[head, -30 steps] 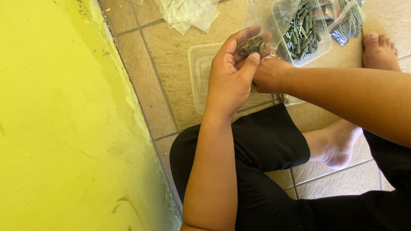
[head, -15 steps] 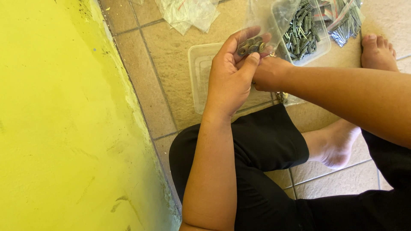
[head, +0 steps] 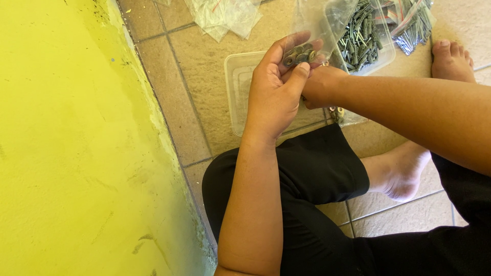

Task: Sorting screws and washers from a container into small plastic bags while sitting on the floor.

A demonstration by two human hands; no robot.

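Now | left hand [head: 273,94] fingers cupping metal washers [head: 298,54] | right hand [head: 319,87] fingers hidden, cannot tell

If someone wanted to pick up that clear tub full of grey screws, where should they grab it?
Probably by the rim of the clear tub, from its right side. It stands open on the floor, heaped with grey screws, so a top grip is blocked. The left hand and right hand crowd its left.

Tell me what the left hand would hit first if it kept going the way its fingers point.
Likely the clear plastic bag just beyond the left hand, which cups small metal washers. Past it sits the clear tub of grey anchors. Depth is hard to judge.
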